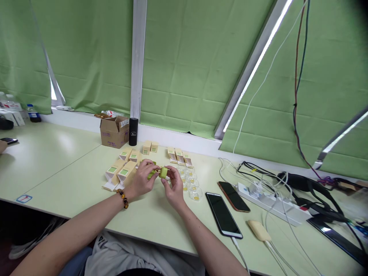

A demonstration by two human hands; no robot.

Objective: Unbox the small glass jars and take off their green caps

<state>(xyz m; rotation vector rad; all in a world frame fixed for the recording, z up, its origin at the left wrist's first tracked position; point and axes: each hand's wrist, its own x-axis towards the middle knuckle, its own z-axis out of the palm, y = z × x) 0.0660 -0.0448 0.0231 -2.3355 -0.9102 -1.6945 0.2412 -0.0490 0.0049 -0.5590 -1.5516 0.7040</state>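
Observation:
Between the fingertips of my right hand [175, 189] is a small green case-like piece [163, 172] with rounded corners. My left hand [143, 179], a beaded bracelet at its wrist, pinches a small pale loop [157, 171] at the left side of that piece. More green pieces [151, 174] show partly behind my left fingers. Small beige boxes [123, 172] with green labels stand left of my left hand, several with flaps out. Just right of my right hand lie several clear plastic pieces [196, 194] with yellow centres.
More beige boxes [179, 157] stand farther back. A cardboard carton [114, 132] and a black cylinder [133, 132] are by the wall. Two phones, a white one [224, 214] and a brown-edged one [234, 196], lie right, near a power strip [273, 205] and tangled cables. Another person's hand [2, 146] shows far left.

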